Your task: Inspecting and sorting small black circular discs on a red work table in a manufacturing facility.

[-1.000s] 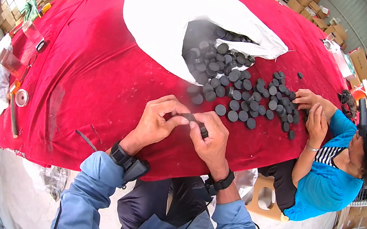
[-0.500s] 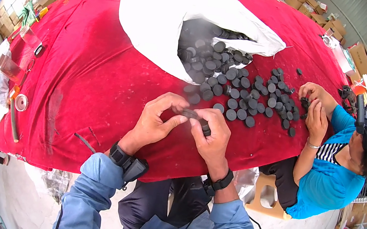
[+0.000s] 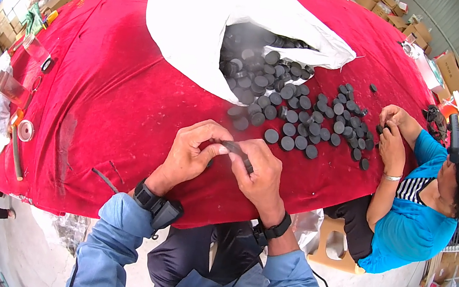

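Over the near part of the red cloth, my left hand (image 3: 191,151) and my right hand (image 3: 260,170) meet, both closed. Their thumbs and fingers pinch a thin black piece (image 3: 240,153) that stretches between them; it looks like a black disc's rim seen edge-on, though fingers hide much of it. A small dark bit shows under my left hand. Beyond my hands lie many loose black round discs (image 3: 287,144), which look like caps. More of them spill from the mouth of a white sack (image 3: 193,25).
A co-worker in a blue top (image 3: 412,230) handles small dark pieces at the right edge of the red-covered table (image 3: 107,125). Clear containers (image 3: 12,88), a ring-shaped part (image 3: 25,130) and a stick-like tool (image 3: 17,153) lie at the left. Cardboard boxes (image 3: 453,76) stand behind.
My hands have shifted slightly left, and the black piece has turned between my fingers. The co-worker's hands have come closer together. A person's dark-clothed legs show more at the left edge.
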### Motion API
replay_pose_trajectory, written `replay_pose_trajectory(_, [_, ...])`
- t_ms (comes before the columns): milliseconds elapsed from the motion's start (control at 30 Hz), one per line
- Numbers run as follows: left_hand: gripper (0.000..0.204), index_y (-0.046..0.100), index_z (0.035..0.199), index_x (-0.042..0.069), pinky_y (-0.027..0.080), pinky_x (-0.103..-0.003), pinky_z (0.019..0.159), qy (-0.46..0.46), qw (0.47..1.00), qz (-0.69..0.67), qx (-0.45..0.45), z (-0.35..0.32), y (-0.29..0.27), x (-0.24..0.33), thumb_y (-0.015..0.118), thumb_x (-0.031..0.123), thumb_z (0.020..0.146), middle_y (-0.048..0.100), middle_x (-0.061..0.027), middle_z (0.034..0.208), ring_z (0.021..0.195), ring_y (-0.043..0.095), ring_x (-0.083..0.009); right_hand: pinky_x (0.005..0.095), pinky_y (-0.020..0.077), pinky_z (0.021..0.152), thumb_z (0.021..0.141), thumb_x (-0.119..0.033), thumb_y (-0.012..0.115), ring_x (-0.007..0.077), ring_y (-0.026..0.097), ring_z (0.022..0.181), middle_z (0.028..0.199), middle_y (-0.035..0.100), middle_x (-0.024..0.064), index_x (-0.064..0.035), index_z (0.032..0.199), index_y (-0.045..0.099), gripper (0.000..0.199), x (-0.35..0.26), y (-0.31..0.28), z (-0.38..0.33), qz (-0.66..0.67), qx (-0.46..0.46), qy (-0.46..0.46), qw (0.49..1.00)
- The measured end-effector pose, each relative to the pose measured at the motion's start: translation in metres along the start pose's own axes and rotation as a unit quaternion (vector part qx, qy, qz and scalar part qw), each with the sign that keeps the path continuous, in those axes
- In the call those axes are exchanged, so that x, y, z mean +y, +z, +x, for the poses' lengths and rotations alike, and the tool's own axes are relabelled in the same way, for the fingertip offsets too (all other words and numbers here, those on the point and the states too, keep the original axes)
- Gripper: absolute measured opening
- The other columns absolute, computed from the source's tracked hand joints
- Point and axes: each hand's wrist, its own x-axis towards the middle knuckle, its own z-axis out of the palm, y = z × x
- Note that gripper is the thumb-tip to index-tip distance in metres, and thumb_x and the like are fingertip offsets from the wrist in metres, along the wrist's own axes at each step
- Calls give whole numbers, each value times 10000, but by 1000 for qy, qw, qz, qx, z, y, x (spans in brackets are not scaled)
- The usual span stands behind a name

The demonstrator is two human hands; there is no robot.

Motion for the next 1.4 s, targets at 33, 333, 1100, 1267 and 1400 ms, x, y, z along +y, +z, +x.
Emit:
replay_pose_trajectory(33, [175, 664, 966, 4, 525, -328, 761, 0, 1000, 1, -10, -1, 0, -2, 682, -58, 803, 668, -113, 894, 835, 662, -238, 372, 520, 596, 800, -41, 715, 300, 664, 729, 895, 642, 134, -6, 982, 641, 200, -2, 0, -1, -9, -4, -1, 1000])
replay_pose_trajectory(333, [144, 640, 1001, 9, 500, -298, 806, -80, 991, -102, -30, -5, 2, -16, 662, -52, 873, 676, -55, 965, 870, 628, -136, 363, 509, 596, 792, -27, 719, 294, 650, 710, 850, 625, 128, -16, 969, 631, 198, -6, 4, -1, -7, 31, 15, 999])
replay_pose_trajectory(1100, [189, 685, 974, 15, 536, -325, 788, 13, 999, 29, 3, 0, 2, -2, 706, -56, 800, 692, -110, 945, 872, 674, -229, 376, 536, 621, 767, 10, 719, 304, 671, 767, 919, 638, 140, -23, 1019, 625, 271, -2, 5, -1, 8, 58, 14, 998])
replay_pose_trajectory(1267, [185, 666, 945, 11, 525, -318, 711, 11, 1000, 26, -4, 0, 3, -3, 691, -73, 782, 669, -102, 884, 795, 658, -236, 379, 533, 625, 765, 19, 712, 314, 670, 771, 912, 641, 148, -5, 996, 627, 247, -5, 2, -5, 7, 34, 11, 999])
replay_pose_trajectory(1400, [172, 665, 937, 13, 485, -311, 659, -31, 998, 34, -39, -3, 2, -4, 700, -58, 784, 642, -82, 850, 725, 603, -200, 379, 530, 623, 765, 23, 710, 311, 668, 769, 920, 643, 152, -3, 997, 626, 248, -3, 1, -8, 4, 24, 14, 1000])
